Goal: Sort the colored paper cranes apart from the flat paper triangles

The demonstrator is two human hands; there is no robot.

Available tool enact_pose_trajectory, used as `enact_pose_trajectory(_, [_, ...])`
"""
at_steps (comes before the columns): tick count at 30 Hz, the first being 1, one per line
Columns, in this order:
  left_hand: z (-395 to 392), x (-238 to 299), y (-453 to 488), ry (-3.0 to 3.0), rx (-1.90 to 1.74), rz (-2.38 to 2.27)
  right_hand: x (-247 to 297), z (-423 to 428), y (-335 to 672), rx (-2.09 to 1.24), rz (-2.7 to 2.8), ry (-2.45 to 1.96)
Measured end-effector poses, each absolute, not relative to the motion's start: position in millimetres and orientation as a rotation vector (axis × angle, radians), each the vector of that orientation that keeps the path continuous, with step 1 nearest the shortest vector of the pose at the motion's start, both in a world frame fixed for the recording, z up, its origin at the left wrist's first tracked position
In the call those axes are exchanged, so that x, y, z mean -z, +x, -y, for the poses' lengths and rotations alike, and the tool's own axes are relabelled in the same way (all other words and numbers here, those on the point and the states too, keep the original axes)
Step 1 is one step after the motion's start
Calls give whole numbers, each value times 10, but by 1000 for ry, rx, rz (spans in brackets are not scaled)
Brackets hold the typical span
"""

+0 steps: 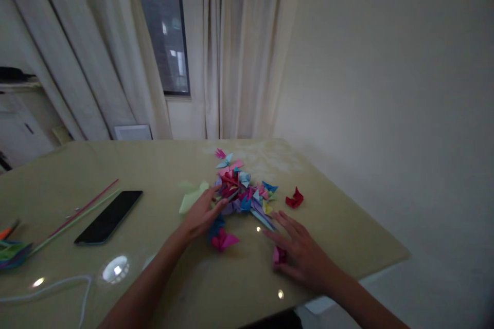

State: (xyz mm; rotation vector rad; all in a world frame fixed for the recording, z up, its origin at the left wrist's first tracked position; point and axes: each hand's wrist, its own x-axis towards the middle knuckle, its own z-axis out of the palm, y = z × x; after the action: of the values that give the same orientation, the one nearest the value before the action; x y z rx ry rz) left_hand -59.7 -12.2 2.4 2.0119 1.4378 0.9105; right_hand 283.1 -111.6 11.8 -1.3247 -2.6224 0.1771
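A loose heap of folded paper pieces (245, 193) in red, pink, blue, purple and yellow lies on the table in front of me. My left hand (200, 213) reaches to the heap's left side, thumb and fingers apart, fingertips touching or just over the paper. Beside it lie a pale green paper (191, 198) and a magenta folded piece (223, 240). At the heap's right front, my right hand (301, 252) has its fingers spread. A small pink folded piece (279, 256) sits between its thumb and forefinger, partly hidden; a firm grip on it does not show.
A red folded piece (295, 198) lies apart on the right. Leftward on the table (162, 164) are a black phone (110, 217), thin pink and green strips (83, 211), a bundle of coloured strips (13, 256) and a white cable (50, 290). A wall (386, 113) borders the right.
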Motion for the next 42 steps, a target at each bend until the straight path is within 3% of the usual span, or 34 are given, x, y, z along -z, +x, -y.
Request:
enact_pose_trajectory(6, [390,-106,-612,2301,-788,-1151,20,282,2947,54,2292,-1696])
enact_pose_trajectory(10, [423,37,-554,2512,-668,-1334,-12,-279,2929,-207,2171,-1908])
enact_pose_trajectory(17, [188,236,-546,2410,-832,-1779,-221,-876,2458,-529,2508,-1399])
enact_pose_trajectory(25, [52,204,-368,2295,-864,-1599,-116,-782,1839,-429,2564,-1076])
enact_pose_trajectory(30, [30,142,-338,2163,-1180,-1586,-66,-713,1769,-495,2384,-943])
enact_pose_trajectory(37, [81,-55,-463,2012,-1690,-1522,-391,-562,1845,-581,1910,-839])
enact_pose_trajectory(42, [173,-70,-528,2025,-1707,-1592,-433,-403,1880,-570,1802,-885])
